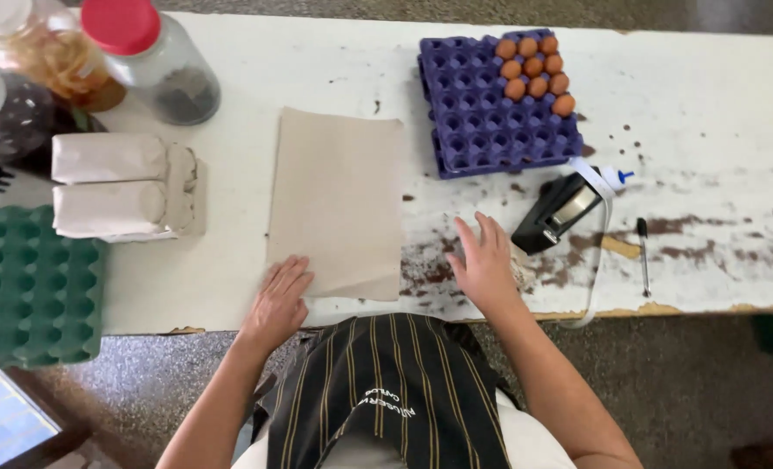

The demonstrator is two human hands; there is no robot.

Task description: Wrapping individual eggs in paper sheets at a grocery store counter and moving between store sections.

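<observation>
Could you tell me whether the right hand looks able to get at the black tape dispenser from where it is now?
Probably yes. The right hand lies open on the white table, and the black tape dispenser sits just beyond it to the right, with nothing between them.

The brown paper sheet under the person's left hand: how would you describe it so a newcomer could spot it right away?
Start at the white worn table and look to its middle, left of the purple egg tray. The brown paper sheet lies flat there, its near corner under the left hand. Unlike the two wrapped paper packages to its left, it is a single flat, unfolded rectangle.
</observation>
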